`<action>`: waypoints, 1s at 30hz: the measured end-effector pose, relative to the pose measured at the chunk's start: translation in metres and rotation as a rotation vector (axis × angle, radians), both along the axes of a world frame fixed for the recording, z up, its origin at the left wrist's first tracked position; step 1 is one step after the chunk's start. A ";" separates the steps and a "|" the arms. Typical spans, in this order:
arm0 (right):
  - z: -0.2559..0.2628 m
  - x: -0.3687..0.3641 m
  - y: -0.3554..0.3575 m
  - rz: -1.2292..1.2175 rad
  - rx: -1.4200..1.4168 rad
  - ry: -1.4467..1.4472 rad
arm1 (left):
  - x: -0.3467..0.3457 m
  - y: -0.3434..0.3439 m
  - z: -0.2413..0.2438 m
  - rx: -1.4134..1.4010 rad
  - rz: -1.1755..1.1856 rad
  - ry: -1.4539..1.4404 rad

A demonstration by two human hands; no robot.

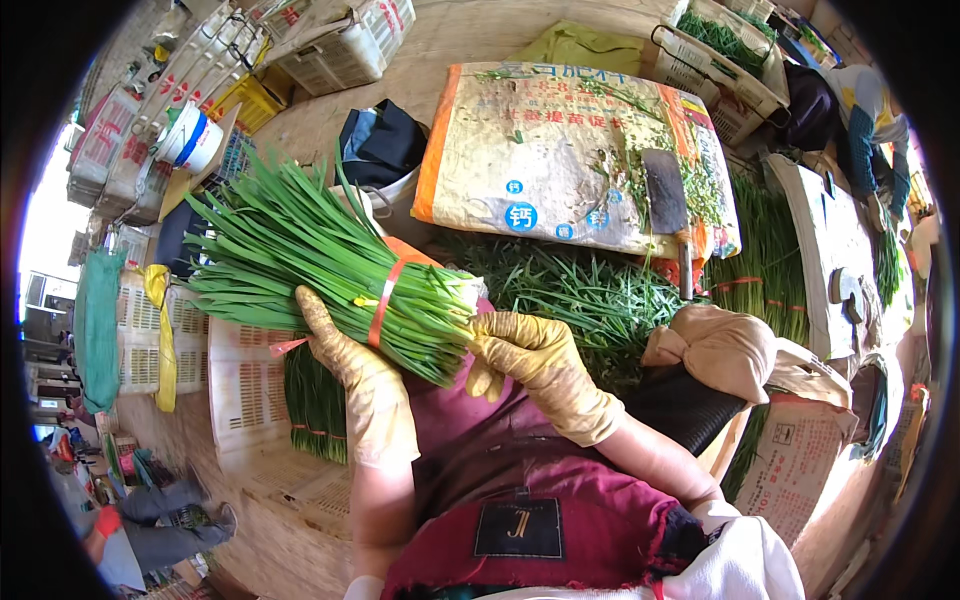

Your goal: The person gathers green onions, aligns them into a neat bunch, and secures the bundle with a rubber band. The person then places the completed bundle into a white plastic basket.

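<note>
A thick bundle of garlic chives (330,262) lies across my left hand (360,367), pale stem ends to the right and green leaf tips to the upper left. An orange-red band (386,304) circles it nearer the stems. The thumb of my left hand shows on the near side; its fingers are hidden beneath. My right hand (532,367) pinches at the stem ends, thumb and forefinger together; what exactly lies between them is too small to tell. Both hands wear stained yellowish gloves. Below the bundle is a maroon apron (487,450) on my lap.
A cleaver (666,195) rests on a printed woven sack (517,157) with plant scraps. Loose greens (555,285) lie beneath its near edge. At left, a plastic crate (247,390) holds banded chives (315,412). A cloth bundle (712,345) sits right. Another person (870,127) works at far right.
</note>
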State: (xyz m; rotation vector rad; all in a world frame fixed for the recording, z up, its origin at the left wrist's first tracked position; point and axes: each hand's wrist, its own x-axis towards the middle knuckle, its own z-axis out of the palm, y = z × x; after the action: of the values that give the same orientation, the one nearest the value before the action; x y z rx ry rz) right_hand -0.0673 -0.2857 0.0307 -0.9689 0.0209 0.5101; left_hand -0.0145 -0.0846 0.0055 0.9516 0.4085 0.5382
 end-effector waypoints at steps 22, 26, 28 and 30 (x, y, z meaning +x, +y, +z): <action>-0.004 0.006 0.009 -0.225 -0.069 0.065 | -0.001 -0.022 0.010 0.180 0.114 0.037; -0.009 0.002 0.011 -0.151 -0.098 0.043 | -0.001 -0.020 0.009 0.163 0.105 0.056; -0.009 0.002 0.012 -0.121 -0.119 -0.020 | -0.003 -0.022 0.011 0.173 0.101 0.052; -0.011 0.005 0.010 -0.010 -0.156 -0.134 | -0.003 -0.020 0.012 0.175 0.077 0.043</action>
State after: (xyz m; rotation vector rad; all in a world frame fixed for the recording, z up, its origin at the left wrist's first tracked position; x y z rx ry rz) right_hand -0.0622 -0.2761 0.0202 -1.1531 -0.0552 0.4379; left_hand -0.0179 -0.1050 0.0173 1.1203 0.4431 0.6316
